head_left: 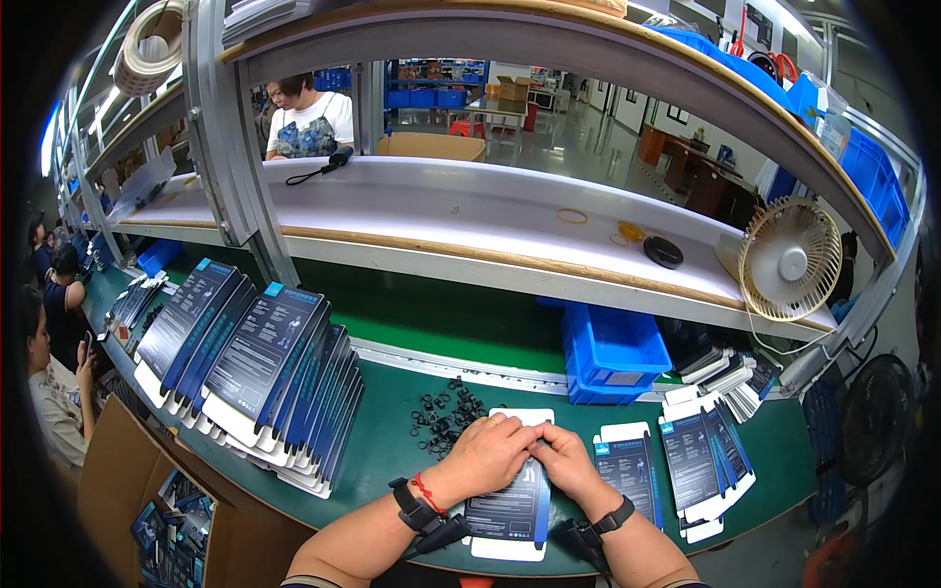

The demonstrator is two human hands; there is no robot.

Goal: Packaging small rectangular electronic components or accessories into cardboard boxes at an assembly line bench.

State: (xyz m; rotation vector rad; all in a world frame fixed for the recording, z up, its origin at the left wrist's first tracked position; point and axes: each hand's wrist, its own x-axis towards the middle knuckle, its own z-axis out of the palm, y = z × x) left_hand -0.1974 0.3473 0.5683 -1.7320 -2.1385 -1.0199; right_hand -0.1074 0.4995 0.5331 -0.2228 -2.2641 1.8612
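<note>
A flat dark-blue and white printed box [505, 514] lies on the green table in front of me, its white flaps sticking out at both ends. Over its upper end my left hand [488, 453] and my right hand [567, 463] meet with fingers bent and pressed together. What they pinch, if anything, is hidden behind the fingers. Just beyond my left hand is a loose pile of small black clip-like rings [446, 414]. To the right of my right hand lies another flat box [629, 470], with a fanned stack of such boxes [701, 461] beside it.
Tall leaning stacks of boxes [265, 358] stand on the left, above an open carton [230, 549]. Blue bins [613, 353] stand at the back. A shelf [470, 211] crosses ahead, with a fan [789, 260] at its right end. Other people [312, 122] are beyond and at left.
</note>
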